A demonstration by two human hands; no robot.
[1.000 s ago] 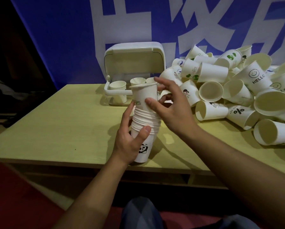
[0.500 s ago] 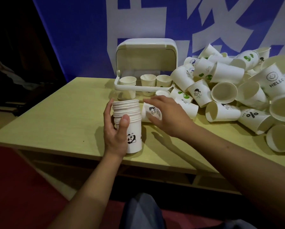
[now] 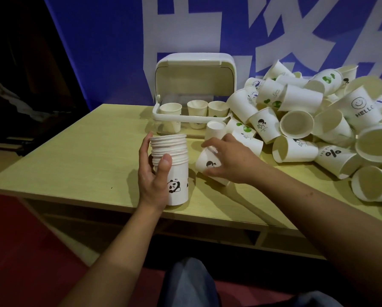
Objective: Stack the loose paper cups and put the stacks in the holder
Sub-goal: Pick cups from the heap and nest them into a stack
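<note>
Our left hand [image 3: 152, 180] wraps an upright stack of paper cups [image 3: 171, 165] on the table [image 3: 74, 156]. Just right, our right hand [image 3: 227, 161] grips a tilted loose cup [image 3: 208, 166], near the cup pile [image 3: 318, 120].

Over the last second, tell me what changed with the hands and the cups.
The right hand let go of the top cup it was seating on the stack, moved right to the pile and now grips a loose cup with a figure print, tilted on the table. The stack came down to stand on the table. The left hand kept its grip on the stack; the holder stayed open with cups inside.
</note>
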